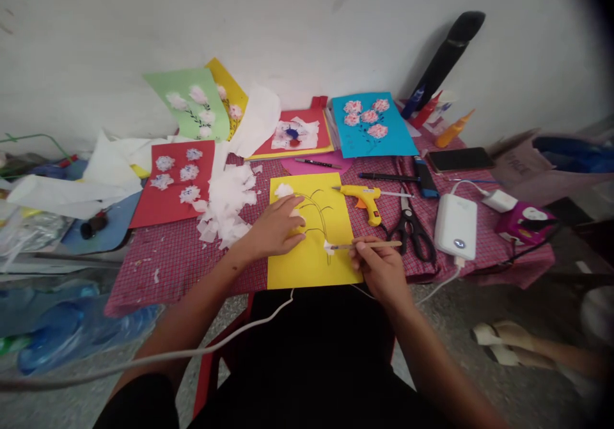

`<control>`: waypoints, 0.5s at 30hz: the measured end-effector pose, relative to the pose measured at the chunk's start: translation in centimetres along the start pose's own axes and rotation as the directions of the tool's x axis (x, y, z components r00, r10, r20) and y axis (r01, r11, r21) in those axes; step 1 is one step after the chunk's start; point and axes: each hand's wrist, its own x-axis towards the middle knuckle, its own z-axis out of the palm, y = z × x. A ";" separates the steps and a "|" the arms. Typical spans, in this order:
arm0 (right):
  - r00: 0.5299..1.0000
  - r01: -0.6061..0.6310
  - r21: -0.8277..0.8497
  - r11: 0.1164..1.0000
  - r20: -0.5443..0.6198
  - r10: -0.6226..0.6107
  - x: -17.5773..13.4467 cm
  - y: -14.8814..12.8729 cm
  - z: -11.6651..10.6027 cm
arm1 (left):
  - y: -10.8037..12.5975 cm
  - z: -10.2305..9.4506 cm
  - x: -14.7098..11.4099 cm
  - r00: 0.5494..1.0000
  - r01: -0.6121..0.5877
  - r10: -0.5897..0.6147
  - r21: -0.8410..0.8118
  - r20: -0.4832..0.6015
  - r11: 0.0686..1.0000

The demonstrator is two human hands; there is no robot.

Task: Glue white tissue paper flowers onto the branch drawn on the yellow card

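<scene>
A yellow sheet of paper (pixel 314 272) with a pencilled branching stem lies in front of me on the checked cloth. My left hand (pixel 278 227) rests palm down on its left side, fingers apart, beside a white paper tuft (pixel 284 190). More white shows by its fingertips, partly hidden. In my right hand (pixel 381 266) is a thin paintbrush (pixel 378 244), held nearly level and pointing left. Its tip meets a small white paper piece (pixel 329 247) on the drawn stem; whether that piece is stuck to the brush or the sheet I cannot tell.
Torn white paper (pixel 228 202) is heaped left of the sheet. To the right lie a yellow glue gun (pixel 362 200), black scissors (pixel 410 231) and a white power bank (pixel 456 224). Finished flower cards, including a blue card (pixel 359 141), stand behind. A white cable (pixel 259 322) crosses my lap.
</scene>
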 end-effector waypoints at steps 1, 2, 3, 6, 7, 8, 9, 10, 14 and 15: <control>1.000 -0.001 0.005 1.000 0.002 0.001 0.0 0.0 0.0 | -0.2 0.0 0.1 1.000 0.005 -0.005 0.007 0.004 1.000; 1.000 -0.003 0.011 1.000 0.007 0.003 0.0 0.0 -0.1 | -0.4 0.1 0.1 1.000 0.014 -0.014 0.013 0.004 1.000; 1.000 -0.004 0.018 1.000 0.013 0.004 0.0 0.0 -0.2 | -0.6 0.1 0.1 1.000 0.026 -0.026 0.020 0.001 0.999; 1.000 -0.008 0.038 0.999 0.030 0.006 0.1 0.2 -0.4 | -1.2 0.2 -0.1 0.999 0.038 -0.038 0.046 -0.004 0.998; 0.999 -0.008 0.040 0.999 0.032 0.007 0.1 0.2 -0.5 | -1.3 0.2 -0.2 0.999 0.036 -0.036 0.053 -0.003 0.998; 0.999 -0.009 0.040 0.999 0.033 0.007 0.1 0.3 -0.5 | -1.4 0.3 -0.2 0.999 0.033 -0.033 0.058 -0.002 0.998; 0.999 -0.008 0.039 0.999 0.035 0.007 0.1 0.3 -0.6 | -1.5 0.3 -0.2 1.000 0.031 -0.031 0.061 0.000 0.998; 0.999 -0.009 0.038 0.999 0.037 0.007 0.1 0.3 -0.6 | -1.5 0.4 -0.1 1.000 0.031 -0.031 0.062 -0.001 0.998; 0.999 -0.007 0.042 0.999 0.037 0.006 0.1 0.2 -0.6 | -1.4 0.2 -0.1 0.999 0.031 -0.030 0.038 -0.020 0.999; 0.999 -0.008 0.042 0.999 0.034 0.007 0.1 0.2 -0.5 | -1.3 0.1 -0.3 0.999 0.029 -0.028 0.025 -0.030 0.999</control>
